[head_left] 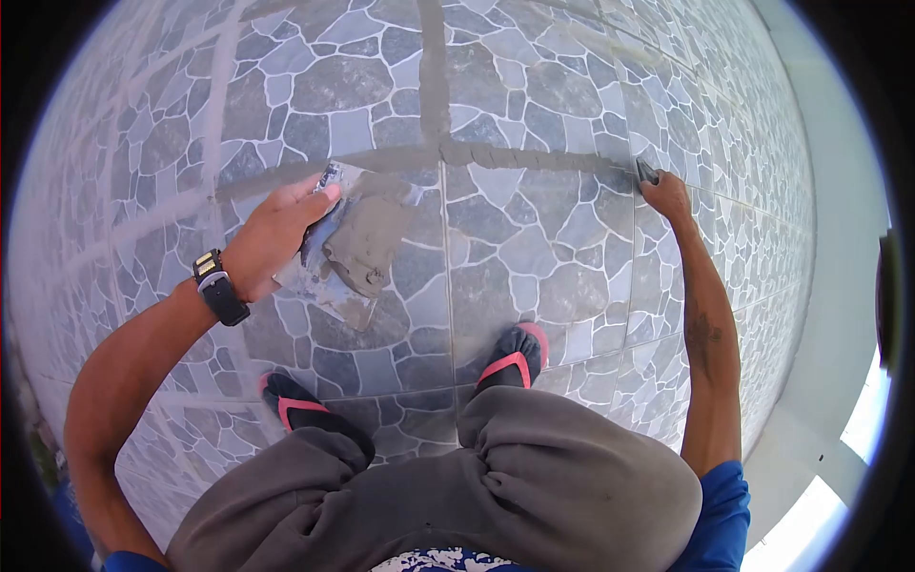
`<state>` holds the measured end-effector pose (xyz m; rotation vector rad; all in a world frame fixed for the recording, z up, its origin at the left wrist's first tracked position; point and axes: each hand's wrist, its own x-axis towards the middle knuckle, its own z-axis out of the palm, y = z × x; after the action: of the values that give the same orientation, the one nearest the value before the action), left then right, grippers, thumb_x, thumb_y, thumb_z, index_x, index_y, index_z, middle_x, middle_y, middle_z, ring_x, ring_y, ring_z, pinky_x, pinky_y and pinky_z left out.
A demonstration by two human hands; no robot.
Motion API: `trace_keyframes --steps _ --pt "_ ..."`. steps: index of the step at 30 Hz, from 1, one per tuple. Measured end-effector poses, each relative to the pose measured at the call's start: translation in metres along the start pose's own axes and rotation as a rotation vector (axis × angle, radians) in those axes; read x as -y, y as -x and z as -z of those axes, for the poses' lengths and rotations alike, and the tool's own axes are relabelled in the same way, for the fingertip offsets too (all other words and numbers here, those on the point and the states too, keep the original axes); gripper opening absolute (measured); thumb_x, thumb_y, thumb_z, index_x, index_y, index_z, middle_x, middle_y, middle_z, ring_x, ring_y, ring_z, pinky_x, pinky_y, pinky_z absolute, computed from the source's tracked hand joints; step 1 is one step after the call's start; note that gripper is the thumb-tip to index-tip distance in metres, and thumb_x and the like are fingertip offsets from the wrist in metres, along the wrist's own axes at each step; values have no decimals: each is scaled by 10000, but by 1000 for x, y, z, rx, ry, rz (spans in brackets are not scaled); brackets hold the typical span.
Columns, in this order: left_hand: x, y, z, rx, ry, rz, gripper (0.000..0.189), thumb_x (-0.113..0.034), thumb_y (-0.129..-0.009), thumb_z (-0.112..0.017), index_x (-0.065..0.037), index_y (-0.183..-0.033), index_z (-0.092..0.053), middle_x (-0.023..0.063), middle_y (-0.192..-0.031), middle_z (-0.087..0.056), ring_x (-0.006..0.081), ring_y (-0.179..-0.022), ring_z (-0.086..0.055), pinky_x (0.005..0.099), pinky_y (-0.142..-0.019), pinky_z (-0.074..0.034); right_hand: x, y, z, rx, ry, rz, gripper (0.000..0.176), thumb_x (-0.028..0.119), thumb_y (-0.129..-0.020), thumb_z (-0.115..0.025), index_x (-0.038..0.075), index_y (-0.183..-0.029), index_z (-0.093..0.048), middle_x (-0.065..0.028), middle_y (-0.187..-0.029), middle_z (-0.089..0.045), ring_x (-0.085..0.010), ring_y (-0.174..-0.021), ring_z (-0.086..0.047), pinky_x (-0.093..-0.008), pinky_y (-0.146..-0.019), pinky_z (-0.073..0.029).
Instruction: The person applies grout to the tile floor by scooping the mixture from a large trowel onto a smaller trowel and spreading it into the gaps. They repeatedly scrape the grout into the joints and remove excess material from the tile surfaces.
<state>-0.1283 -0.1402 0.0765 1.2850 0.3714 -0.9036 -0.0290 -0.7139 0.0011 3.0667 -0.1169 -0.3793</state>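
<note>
My left hand is closed on the edge of a smeared, thin, flat plate, thumb on top. A mound of wet grey grout lies on the plate. On the right, my right hand is wrapped around a small dark tool, whose blade is too small to make out. That tool is at the right end of a band of dark grout along a tile joint. My fingers partly hide the tool.
Stone-patterned floor tiles spread all around. Another dark grout band runs away from me, and paler filled joints lie to the left. My feet in pink-strapped flip-flops stand close by. A pale wall borders the right side.
</note>
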Motion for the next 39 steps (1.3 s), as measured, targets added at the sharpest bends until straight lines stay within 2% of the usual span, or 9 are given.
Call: trace_keyframes --steps 8,14,23,25,29,31,33,37,39 --pt "5 -5 7 14 22 10 447 -296 -1028 -465 -25 -1384 -460 29 -1220 -592 85 -1030 -577 262 -877 -486 74 1 -14 -72 -58 165 413 340 -798 -572 -60 -869 -644 -314 -868 -644 -463 -861 -634 -501 -810 -490" --pt "8 -10 10 11 48 0 441 -286 -1031 -459 -25 -1386 -459 33 -1223 -591 90 -1042 -574 269 -885 -486 165 15 -27 -109 -96 215 371 356 -811 -589 -1 -870 -675 -248 -888 -664 -416 -843 -637 -480 -782 -504" --pt "9 -5 14 47 68 -18 421 -275 -1032 -455 -18 -1365 -474 34 -1217 -593 86 -1028 -576 271 -882 -485 329 39 -26 64 -259 483 430 332 -786 -619 -80 -904 -648 -294 -872 -634 -429 -797 -634 -475 -794 -505" --pt "8 -2 13 35 74 -30 419 -274 -1032 -456 -19 -1363 -475 32 -1215 -594 85 -1025 -577 268 -882 -484 331 35 -10 260 -411 434 430 310 -814 -629 -90 -968 -643 -253 -867 -647 -368 -779 -642 -437 -760 -517" --pt "5 5 15 -16 51 -30 428 -282 -1032 -461 -22 -1372 -468 30 -1219 -591 87 -1024 -579 264 -881 -485 268 28 -13 718 -1195 194 377 232 -888 -619 -95 -1075 -624 -135 -864 -658 -211 -745 -631 -338 -704 -521" --pt "6 4 20 -30 55 -12 436 -288 -1031 -466 -23 -1377 -463 31 -1219 -591 88 -1024 -579 263 -877 -487 217 38 -2 676 -1455 53 340 185 -924 -599 -93 -1120 -609 -74 -861 -642 -133 -720 -598 -274 -680 -503" --pt "7 4 23 -32 65 11 444 -295 -1029 -470 -25 -1381 -459 30 -1218 -592 87 -1024 -580 263 -870 -490 149 42 6 496 -1367 18 365 189 -918 -601 -86 -1159 -602 -88 -925 -654 -143 -762 -614 -281 -718 -506" --pt "7 2 18 -17 52 31 446 -301 -1027 -475 -27 -1379 -462 27 -1207 -599 84 -1011 -586 263 -860 -494 48 51 31 61 -489 -23 339 126 -904 -570 12 -1221 -610 -131 -1094 -653 -209 -993 -635 -351 -883 -497" --pt "4 -3 13 34 36 28 443 -300 -1027 -475 -28 -1376 -465 27 -1199 -604 83 -1002 -590 264 -855 -496 4 49 17 -151 -350 178 378 83 -872 -584 25 -1246 -592 -147 -1155 -635 -268 -1070 -611 -374 -936 -476"
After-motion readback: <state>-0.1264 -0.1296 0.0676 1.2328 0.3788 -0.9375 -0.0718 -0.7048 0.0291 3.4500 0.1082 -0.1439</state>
